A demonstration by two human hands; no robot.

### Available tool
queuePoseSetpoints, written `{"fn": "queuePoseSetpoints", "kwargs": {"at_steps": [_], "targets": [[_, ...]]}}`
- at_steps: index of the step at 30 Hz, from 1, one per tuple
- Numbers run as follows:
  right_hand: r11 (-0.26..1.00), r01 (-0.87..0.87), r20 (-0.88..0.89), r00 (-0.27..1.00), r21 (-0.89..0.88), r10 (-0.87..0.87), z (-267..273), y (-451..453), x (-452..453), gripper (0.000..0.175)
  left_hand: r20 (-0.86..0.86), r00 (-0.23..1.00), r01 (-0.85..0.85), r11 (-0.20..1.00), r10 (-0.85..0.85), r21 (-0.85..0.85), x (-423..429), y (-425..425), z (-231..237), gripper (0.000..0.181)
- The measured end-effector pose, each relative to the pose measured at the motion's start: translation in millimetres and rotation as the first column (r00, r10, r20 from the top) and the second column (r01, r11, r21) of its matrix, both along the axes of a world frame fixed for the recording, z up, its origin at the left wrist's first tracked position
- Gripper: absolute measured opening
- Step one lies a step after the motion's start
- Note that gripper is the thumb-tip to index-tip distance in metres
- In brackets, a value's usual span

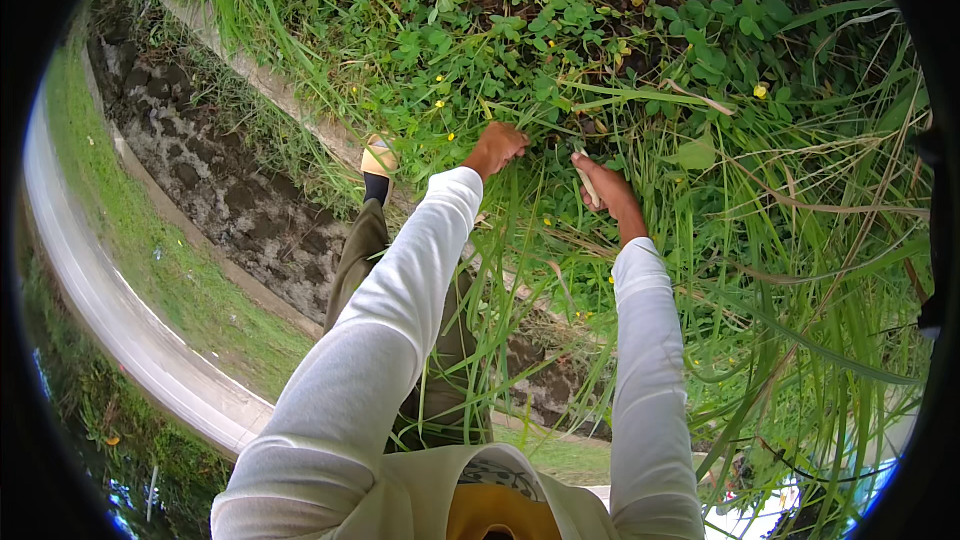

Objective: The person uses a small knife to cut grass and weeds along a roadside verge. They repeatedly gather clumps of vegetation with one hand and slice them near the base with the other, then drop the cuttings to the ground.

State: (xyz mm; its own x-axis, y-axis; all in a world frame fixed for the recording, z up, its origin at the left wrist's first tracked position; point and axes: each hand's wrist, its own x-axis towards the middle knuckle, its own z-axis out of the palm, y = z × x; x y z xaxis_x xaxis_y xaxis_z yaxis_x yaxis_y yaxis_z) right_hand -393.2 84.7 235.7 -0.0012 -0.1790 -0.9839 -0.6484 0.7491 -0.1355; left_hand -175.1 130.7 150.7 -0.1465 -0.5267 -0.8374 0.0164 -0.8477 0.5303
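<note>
My left hand (498, 148) is closed around some long green grass blades (517, 202) at the middle of the view. To its right, my right hand (606, 187) grips a pale, light-coloured handle (587, 178). The handle's far end points into the plants, where its tip is hidden among leaves and dark soil. The two hands are a short way apart. Low, round-leaved ground cover (480, 52) with small yellow flowers grows around and beyond them.
Tall grass (810, 300) leans in at the right. A concrete edge (277, 94) runs beside a stone-lined ditch (225, 187) at the left. One shoe (379, 157) stands by that edge. Past the ditch lie a grass strip (217, 315) and a paved road (135, 330).
</note>
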Motion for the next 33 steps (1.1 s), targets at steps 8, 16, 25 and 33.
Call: {"fn": "queuePoseSetpoints", "kwargs": {"at_steps": [8, 16, 25, 33], "targets": [[0.996, 0.032, -0.008, 0.999, 0.081, -0.032, 15, -8, -5, 0.059, -0.031, 0.996, -0.082, 0.977, 0.089, 0.198, -2, -11, 26, 0.016], [1.000, -0.012, -0.011, 1.000, 0.013, 0.012, -2, -5, 15, 0.058, -0.045, 0.996, -0.069, 0.975, 0.080, 0.210, -12, -14, 37, 0.018], [0.966, -0.049, -0.118, 0.993, -0.253, 0.019, -17, 9, 22, 0.074, -0.104, 0.993, -0.039, 0.987, 0.056, 0.156, -4, -13, 40, 0.031], [0.985, -0.128, -0.026, 0.991, 0.118, 0.132, 14, -14, -24, 0.093, 0.440, 0.713, 0.538, 0.829, -0.546, 0.156, -32, -2, 48, 0.067]]}}
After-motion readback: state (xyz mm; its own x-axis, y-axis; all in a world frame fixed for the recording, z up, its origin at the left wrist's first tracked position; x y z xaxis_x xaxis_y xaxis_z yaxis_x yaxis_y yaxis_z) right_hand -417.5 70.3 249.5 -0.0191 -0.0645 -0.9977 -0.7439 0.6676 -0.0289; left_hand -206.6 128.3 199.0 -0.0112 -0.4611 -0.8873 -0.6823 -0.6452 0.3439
